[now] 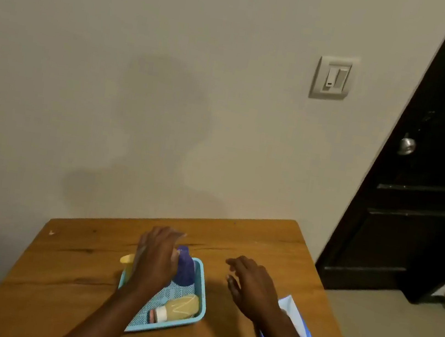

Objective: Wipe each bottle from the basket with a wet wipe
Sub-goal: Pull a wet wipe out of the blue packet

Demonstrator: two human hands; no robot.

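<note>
Closest to the camera are the two bare forearms, coming in over the near edge of the wooden desk [71,267]. The left hand [157,256] is down in the shallow light-blue plastic basket [202,304] with the mesh floor, and it sits right against the dark purple bottle [185,268] standing at the basket's far end. Looks like the fingers are wrapped on it, but the hand covers most of the contact, so I honestly can't tell if it's a real grip or just a touch.

Also in the basket: a pale yellow bottle with a white-and-pink cap [180,306] lying on its side in the near right corner, and a yellow-topped bottle [126,262] peeking out at the far left, mostly hidden behind the wrist. The basket sits around the middle of the desk.

The right hand [251,286] hovers above the bare wood to the right of the basket, fingers loose and spread, holding nothing. Under that forearm, at the near right edge of the desk, is a blue-and-white soft pack of wet wipes [296,323], I'd guess.

What could go wrong: no wipe is out yet as far as I can see, so the purple one might get lifted with nothing to wipe it. Also, pulling it up past the yellow-topped one could knock that over, and the light basket might slide or tip.
</note>
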